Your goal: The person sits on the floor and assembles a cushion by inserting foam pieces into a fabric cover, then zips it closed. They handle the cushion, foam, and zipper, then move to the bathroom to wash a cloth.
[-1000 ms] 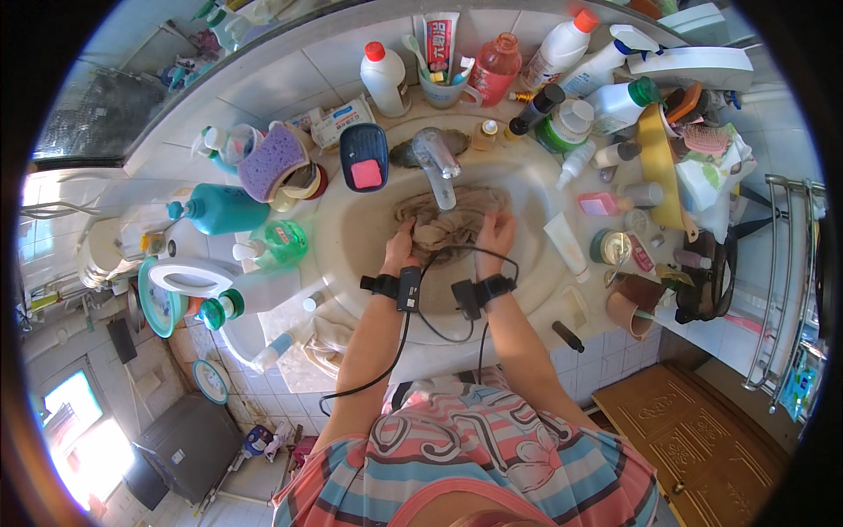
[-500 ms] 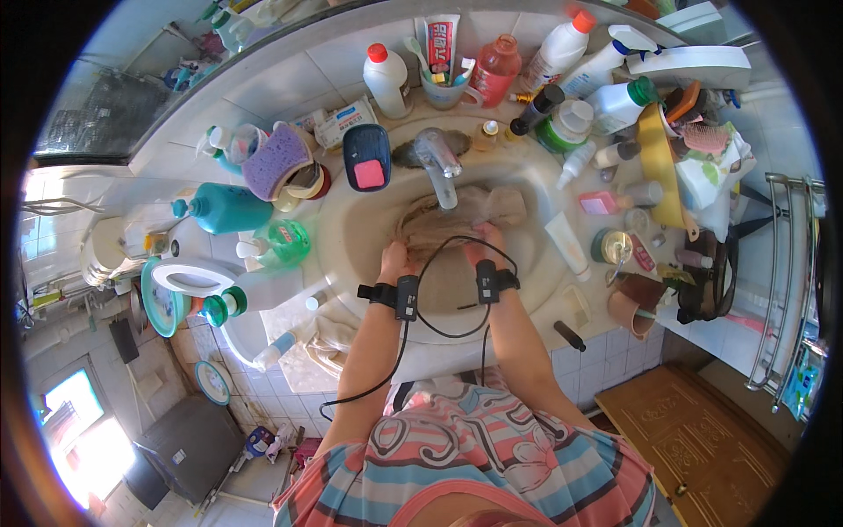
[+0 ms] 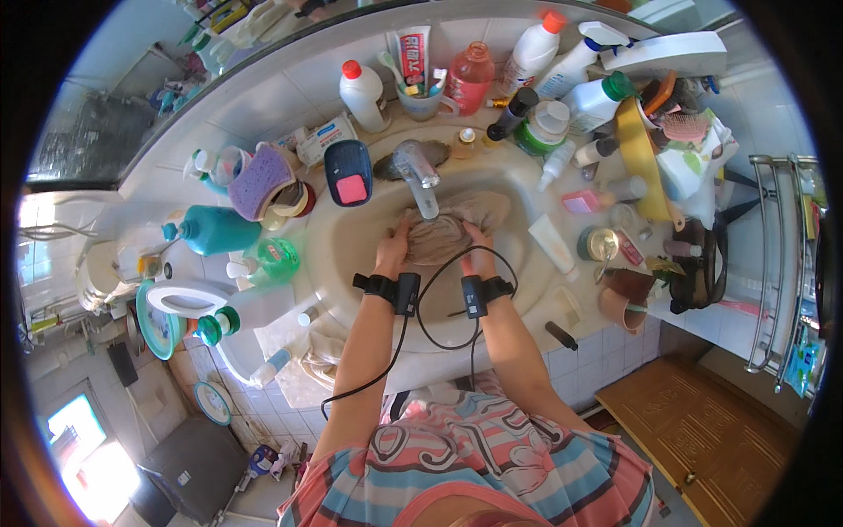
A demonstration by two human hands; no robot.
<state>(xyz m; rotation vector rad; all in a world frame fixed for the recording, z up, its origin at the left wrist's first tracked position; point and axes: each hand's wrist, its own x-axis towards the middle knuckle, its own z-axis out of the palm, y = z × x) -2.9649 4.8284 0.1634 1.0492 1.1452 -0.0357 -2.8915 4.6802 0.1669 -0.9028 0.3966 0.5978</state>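
In the washbasin a wet, greyish-beige cloth lies bunched up beneath the faucet. My left hand grips its left side, fingers curled into the folds. On its right side my right hand has hold of it, thumb and fingers pressed against the fabric. Water seems to run from the spout onto the cloth. Some fingertips are hidden in the folds. Each wrist wears a black strapped device, and a black cable loops between them over the basin.
A dark blue soap dish with pink soap sits left of the faucet. A purple sponge and a teal bottle stand farther left. Along the right rim are a white tube, several bottles and a yellow basin.
The cloth is more bunched up under the spout. My hands have shifted, and their fingers now lie farther up along its sides. The whole view has moved slightly.
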